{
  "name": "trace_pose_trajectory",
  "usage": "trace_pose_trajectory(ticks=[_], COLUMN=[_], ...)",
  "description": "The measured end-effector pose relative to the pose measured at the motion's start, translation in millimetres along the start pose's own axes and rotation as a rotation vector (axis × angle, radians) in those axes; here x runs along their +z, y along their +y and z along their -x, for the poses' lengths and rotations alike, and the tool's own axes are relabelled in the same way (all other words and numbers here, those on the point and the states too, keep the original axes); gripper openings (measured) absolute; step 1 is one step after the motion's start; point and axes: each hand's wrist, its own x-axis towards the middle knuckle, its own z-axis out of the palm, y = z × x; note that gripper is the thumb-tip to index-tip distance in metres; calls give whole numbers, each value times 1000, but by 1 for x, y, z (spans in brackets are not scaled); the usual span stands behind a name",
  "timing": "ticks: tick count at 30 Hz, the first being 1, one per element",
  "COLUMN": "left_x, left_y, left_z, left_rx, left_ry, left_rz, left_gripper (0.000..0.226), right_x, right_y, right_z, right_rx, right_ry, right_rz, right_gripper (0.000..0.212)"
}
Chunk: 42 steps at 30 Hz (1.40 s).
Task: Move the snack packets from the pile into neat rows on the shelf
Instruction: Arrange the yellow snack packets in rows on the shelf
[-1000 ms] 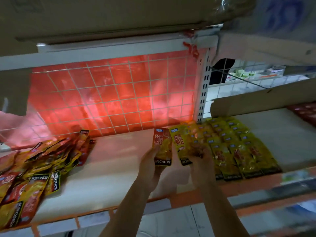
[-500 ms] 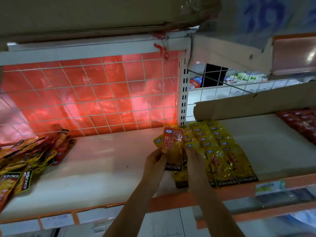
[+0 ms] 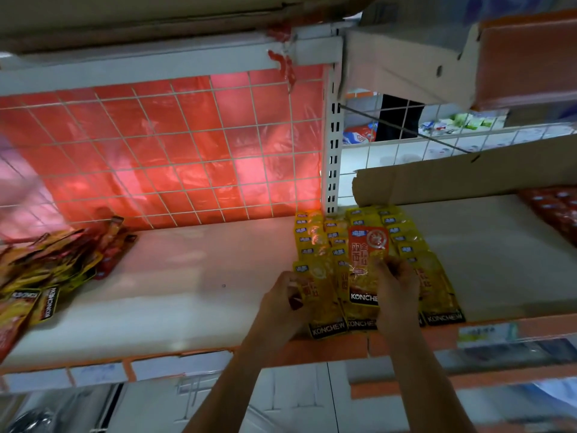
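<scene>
A loose pile of yellow and red snack packets (image 3: 46,276) lies at the left end of the white shelf (image 3: 193,295). Overlapping rows of yellow packets (image 3: 402,242) lie at the shelf's middle, by the upright post. My right hand (image 3: 395,292) holds an orange-topped packet (image 3: 367,260) over these rows. My left hand (image 3: 282,303) grips the lower part of a yellow packet (image 3: 315,282) in the leftmost row, near the shelf's front edge.
A wire grid with red plastic behind it (image 3: 175,151) backs the shelf. A white slotted post (image 3: 333,145) stands behind the rows. A cardboard strip (image 3: 468,179) lies at the back right, red packets (image 3: 552,214) at the far right. An orange price rail (image 3: 343,345) runs along the front.
My right hand has carried the orange-topped packet to the right, over the rows. My left hand has let go of it and now grips a yellow packet in the leftmost row.
</scene>
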Motion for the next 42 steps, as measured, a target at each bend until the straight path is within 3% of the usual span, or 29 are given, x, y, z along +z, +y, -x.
trace_pose_trajectory(ticks=[6, 9, 13, 16, 22, 28, 34, 37, 42], left_x=[1, 1, 2, 1, -13, -41, -63, -68, -62], left_y=[-2, -5, -6, -7, -9, -17, -26, -22, -21], left_z=[2, 1, -1, -1, -7, -24, -52, -68, -102], left_rx=[105, 126, 137, 106, 78, 64, -4, -11, 83], left_ry=[88, 144, 78, 66, 193, 261, 332, 292, 185], left_rz=[-125, -117, -140, -90, 87, 137, 198, 82, -305], left_gripper=[43, 46, 41, 37, 36, 34, 37, 46, 54], right_x=[-4, -8, -13, -12, -9, 10, 21, 25, 28], right_y=[6, 8, 6, 4, 0, 8, 11, 8, 5], right_z=[6, 10, 16, 23, 31, 34, 30, 29, 25], right_rx=[-25, -46, -85, -92, -107, -135, -105, -82, -54], right_ry=[6, 35, 74, 80, 103, 54, 60, 70, 82], right_rz=[52, 77, 117, 132, 127, 242, 287, 251, 204], right_gripper=[8, 15, 19, 19, 15, 31, 18, 15, 7])
